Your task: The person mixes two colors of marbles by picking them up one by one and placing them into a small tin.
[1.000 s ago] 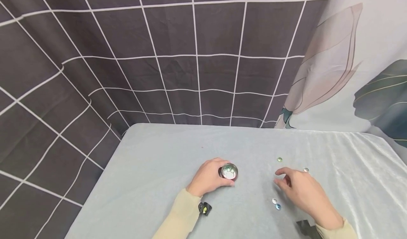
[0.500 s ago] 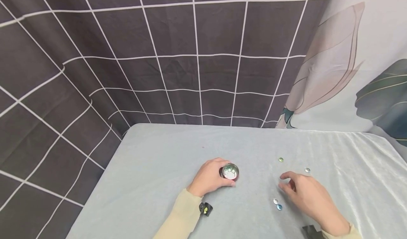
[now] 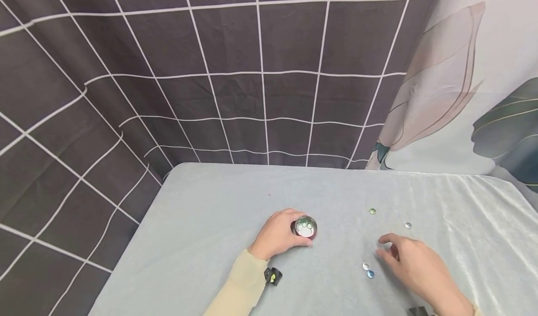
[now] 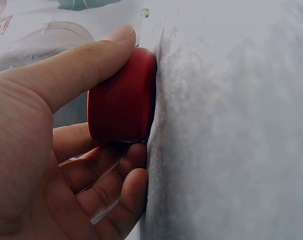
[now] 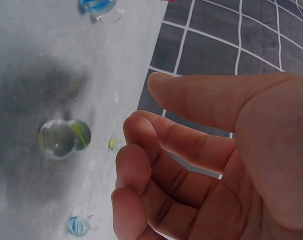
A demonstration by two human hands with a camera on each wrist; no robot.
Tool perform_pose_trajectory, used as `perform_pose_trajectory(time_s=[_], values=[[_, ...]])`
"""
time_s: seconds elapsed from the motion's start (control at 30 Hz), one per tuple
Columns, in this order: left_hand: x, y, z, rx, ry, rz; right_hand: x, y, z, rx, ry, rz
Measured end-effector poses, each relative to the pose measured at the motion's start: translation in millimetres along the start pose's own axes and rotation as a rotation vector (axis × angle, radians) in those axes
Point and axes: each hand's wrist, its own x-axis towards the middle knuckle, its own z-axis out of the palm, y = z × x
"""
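Note:
My left hand grips a small red round container by its side. It rests on the cloth, its shiny silvery top facing up in the head view; what is inside cannot be told for sure. Over the right part of the table, my right hand hovers with loosely bent fingers and nothing between them. Glass marbles lie around it: a green one, a clear one, another clear one and a blue one touching it. The right wrist view has a clear marble beside a yellow-swirled one.
A pale grey-blue cloth covers the table. Behind it and on the left hangs a dark curtain with white grid lines. At the right back is a white curtain with leaf prints.
My right hand has drawn back to the right and toward me, away from the container. My left hand keeps holding the container in place. The marbles in the head view lie as before.

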Motion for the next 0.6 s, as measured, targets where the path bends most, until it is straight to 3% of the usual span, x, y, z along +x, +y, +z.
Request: perform_pose_trajectory(time_s=[0.27,0.6], values=[[0.0,0.1,0.4,0.002,0.006,0.003,-1.3,8.4,-1.0,-0.08,-0.034,0.029],[0.8,-1.6,2.4,-0.013,0.009,0.007,-9.3,16.2,3.6,-0.117,-0.017,0.013]])
